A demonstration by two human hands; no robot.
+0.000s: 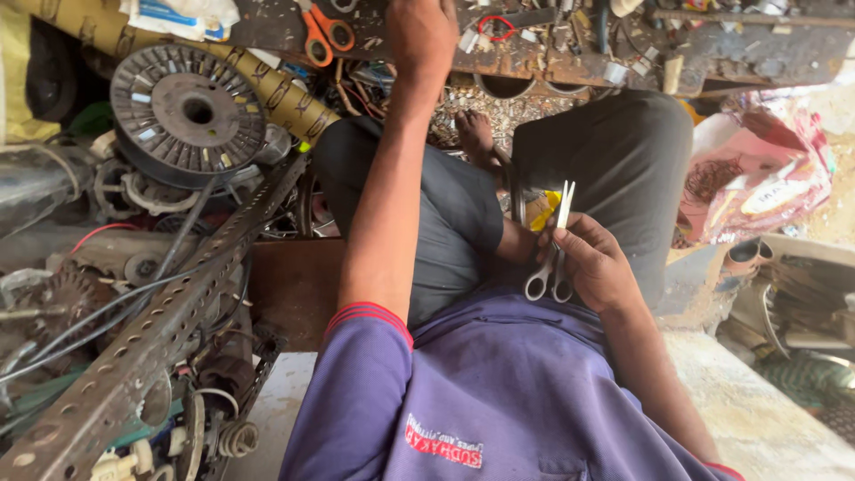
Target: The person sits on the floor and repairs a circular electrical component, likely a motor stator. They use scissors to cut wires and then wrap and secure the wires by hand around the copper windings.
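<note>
A cluttered wooden surface point(766, 49) runs across twelve o'clock, strewn with small metal scraps. At ten o'clock lies a round grey wire spool point(188, 113), with a perforated metal angle bar point(151, 343) slanting down toward seven o'clock. The left hand point(422, 34) reaches up to the surface's edge at twelve o'clock; whether its fingers are spread or closed cannot be told. Orange-handled scissors point(322, 31) lie just at its nine o'clock. Near centre, the right hand point(597, 265) is curled around pale scissors point(556, 239), blades pointing up and slightly parted.

A repair workshop: cluttered workbench point(552, 64), wire spool point(187, 111), motor parts point(62, 294).
</note>
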